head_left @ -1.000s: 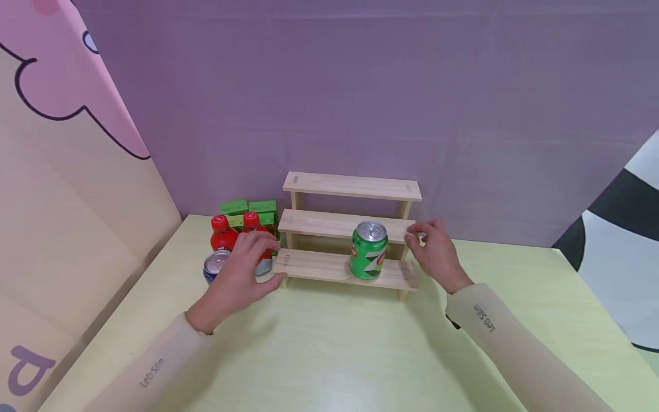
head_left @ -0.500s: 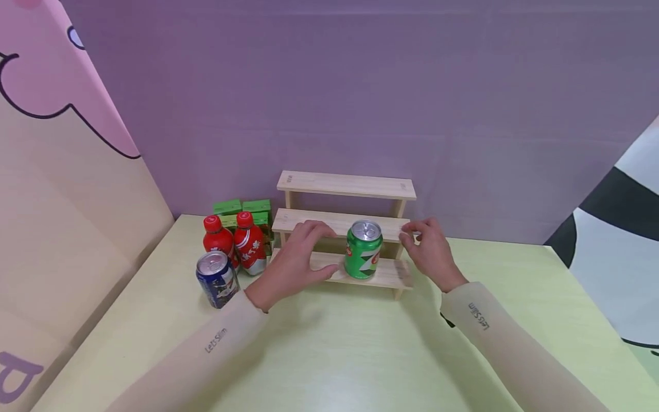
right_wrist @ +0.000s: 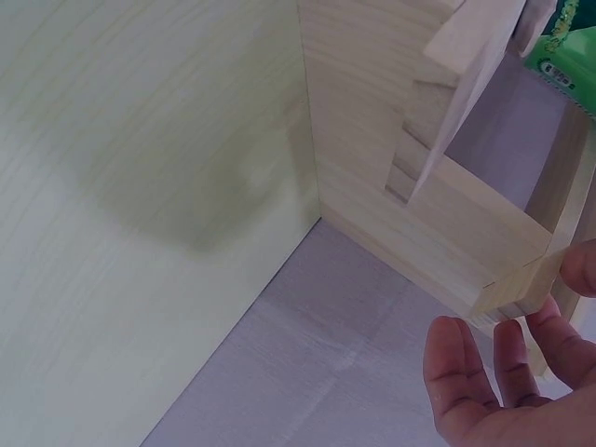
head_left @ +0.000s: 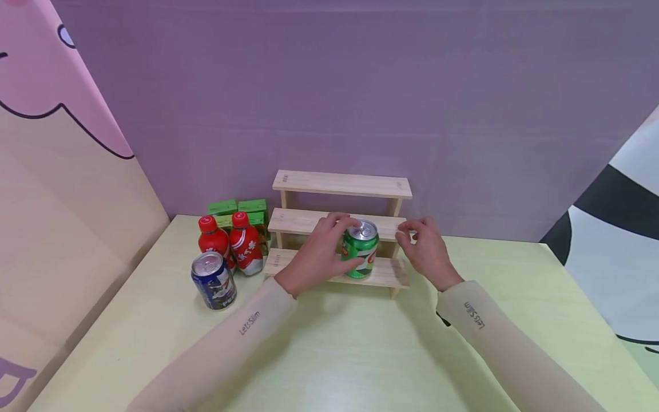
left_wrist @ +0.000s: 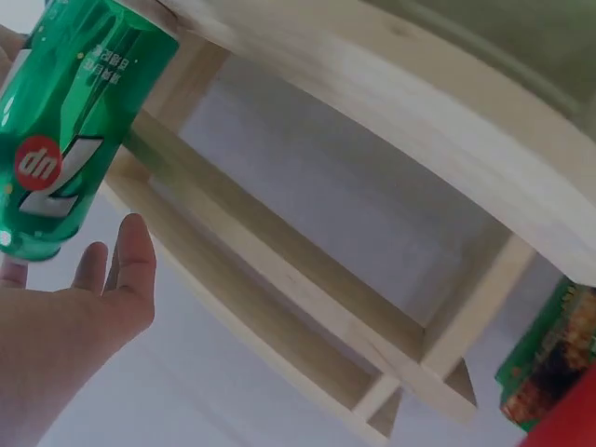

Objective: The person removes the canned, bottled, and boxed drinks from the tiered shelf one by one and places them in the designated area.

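A green 7UP can (head_left: pixel 360 249) stands upright on the lowest step of a three-step wooden display stand (head_left: pixel 340 183). My left hand (head_left: pixel 321 246) reaches round it from the left, thumb in front and fingers over the far top side. In the left wrist view a gap shows between the fingertips (left_wrist: pixel 136 244) and the can (left_wrist: pixel 79 121). My right hand (head_left: pixel 426 250) pinches the right end of the middle step between thumb and fingers. In the right wrist view, its fingers (right_wrist: pixel 453 349) lie around that board end (right_wrist: pixel 512 293).
Left of the stand are two red bottles (head_left: pixel 246 245), a dark blue can (head_left: pixel 214 280) and several green cartons (head_left: pixel 223 207) behind them. A purple backdrop (head_left: pixel 329 86) rises behind the stand, and a pale wall panel (head_left: pixel 67 217) borders the table's left side.
My left hand has moved right from beside the red bottles to the green can, bringing the dark blue can into full view. The right hand keeps its place on the stand.
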